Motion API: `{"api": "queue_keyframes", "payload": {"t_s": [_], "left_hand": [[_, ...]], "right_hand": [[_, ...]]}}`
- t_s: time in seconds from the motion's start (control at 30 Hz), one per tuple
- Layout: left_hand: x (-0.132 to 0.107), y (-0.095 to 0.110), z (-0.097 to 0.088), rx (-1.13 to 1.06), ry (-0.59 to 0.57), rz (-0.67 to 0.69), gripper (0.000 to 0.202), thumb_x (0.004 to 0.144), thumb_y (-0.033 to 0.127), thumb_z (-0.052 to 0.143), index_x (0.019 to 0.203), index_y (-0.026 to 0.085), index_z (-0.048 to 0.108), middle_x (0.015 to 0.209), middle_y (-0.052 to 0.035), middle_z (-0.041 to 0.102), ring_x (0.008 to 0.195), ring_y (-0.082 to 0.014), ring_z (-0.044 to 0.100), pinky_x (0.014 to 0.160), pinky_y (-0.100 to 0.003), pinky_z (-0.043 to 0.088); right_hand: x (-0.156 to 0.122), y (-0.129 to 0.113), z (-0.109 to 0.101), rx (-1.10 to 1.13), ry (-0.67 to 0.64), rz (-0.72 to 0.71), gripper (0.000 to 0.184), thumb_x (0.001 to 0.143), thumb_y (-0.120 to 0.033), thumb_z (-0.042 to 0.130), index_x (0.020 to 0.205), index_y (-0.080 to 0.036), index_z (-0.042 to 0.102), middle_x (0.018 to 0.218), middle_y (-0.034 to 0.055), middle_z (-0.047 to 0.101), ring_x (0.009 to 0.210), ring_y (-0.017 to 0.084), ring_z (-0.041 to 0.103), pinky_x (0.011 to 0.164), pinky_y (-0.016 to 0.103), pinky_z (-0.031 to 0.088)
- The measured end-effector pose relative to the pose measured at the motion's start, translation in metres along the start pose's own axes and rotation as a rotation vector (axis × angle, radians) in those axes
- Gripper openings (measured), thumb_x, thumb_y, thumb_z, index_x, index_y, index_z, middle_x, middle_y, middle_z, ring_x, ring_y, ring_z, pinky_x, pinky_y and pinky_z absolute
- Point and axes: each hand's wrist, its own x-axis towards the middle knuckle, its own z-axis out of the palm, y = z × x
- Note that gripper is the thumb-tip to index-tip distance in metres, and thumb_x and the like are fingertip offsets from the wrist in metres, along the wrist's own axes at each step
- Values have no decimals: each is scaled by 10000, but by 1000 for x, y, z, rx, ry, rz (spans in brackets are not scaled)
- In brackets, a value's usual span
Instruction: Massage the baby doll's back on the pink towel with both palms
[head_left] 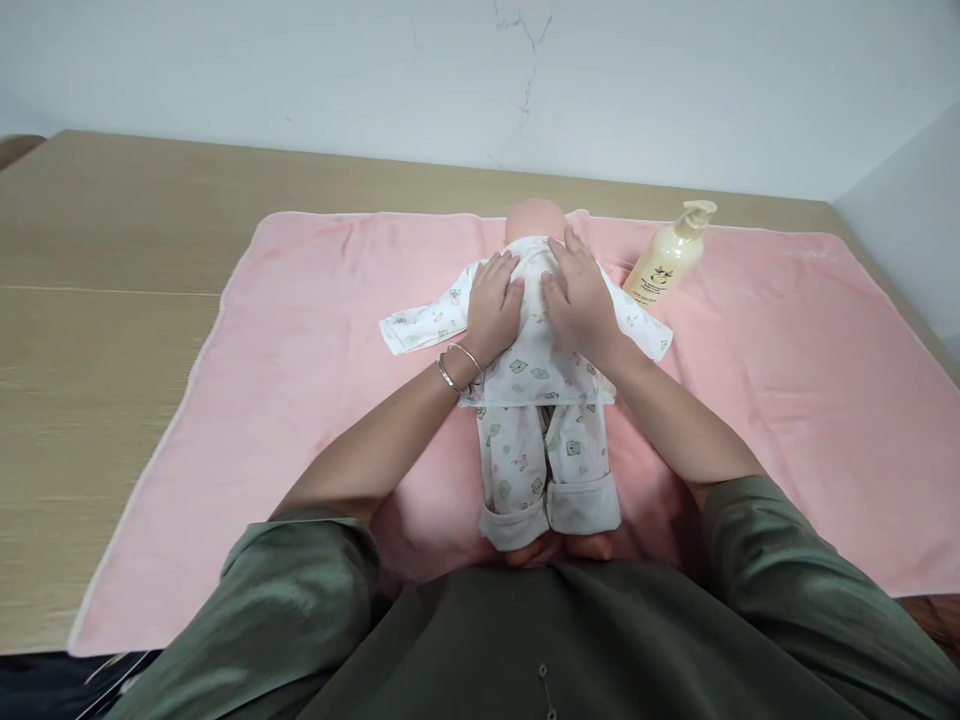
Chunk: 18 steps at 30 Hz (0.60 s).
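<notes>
My left hand [496, 308] and right hand [586, 302] rest straight-fingered on the doll [538, 372], pink blanket [315, 360] and table [97, 350] beneath, pale wall [300, 80] beyond.

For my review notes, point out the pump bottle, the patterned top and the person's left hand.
pump bottle [666, 264]: head view, on its body, below the pump
patterned top [538, 352]: head view, on cloth between the wrists
left hand [495, 306]: head view, back of the hand
</notes>
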Motion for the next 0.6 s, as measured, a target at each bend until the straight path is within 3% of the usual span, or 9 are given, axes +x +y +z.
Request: {"api": "queue_keyframes", "payload": {"t_s": [0.1,0.2,0.3,0.43,0.6], "left_hand": [[0,0,0,-8,23,10,498,1023,401,267,1353,173,562,1451,-108,573,1422,-223,467,1238,-446,341],[0,2,0,-15,27,4,487,1024,395,272,1344,180,571,1445,-99,579,1409,-210,481,1233,-431,353],[-1,2,0,-52,28,-1,484,1023,389,289,1337,163,579,1439,-116,582,1403,-211,489,1237,-426,347],[1,-2,0,-186,39,-38,449,992,426,414,1315,183,611,1468,-114,557,1440,-251,445,1268,-466,277],[13,-4,-11,-457,80,-182,381,927,405,539,1210,188,674,1494,-125,524,1488,-277,375,1274,-477,254]], "right_hand": [[1,-1,0,-33,-18,-20,538,1000,-257,291,1516,-145,391,1627,108,312,1547,281,192,1252,565,232],[1,-2,2,-67,-127,-20,529,979,-234,328,1469,-78,453,1590,173,366,1509,330,282,1239,586,239],[-1,-3,0,-35,-119,-20,518,968,-228,351,1456,-102,471,1602,155,351,1506,331,291,1228,599,262],[-3,-5,1,7,-55,-39,521,962,-193,346,1462,-105,461,1613,142,333,1522,328,255,1246,592,225],[0,-9,-13,96,-195,-2,494,976,-206,403,1439,-54,487,1588,193,360,1519,363,252,1259,569,232]]}}
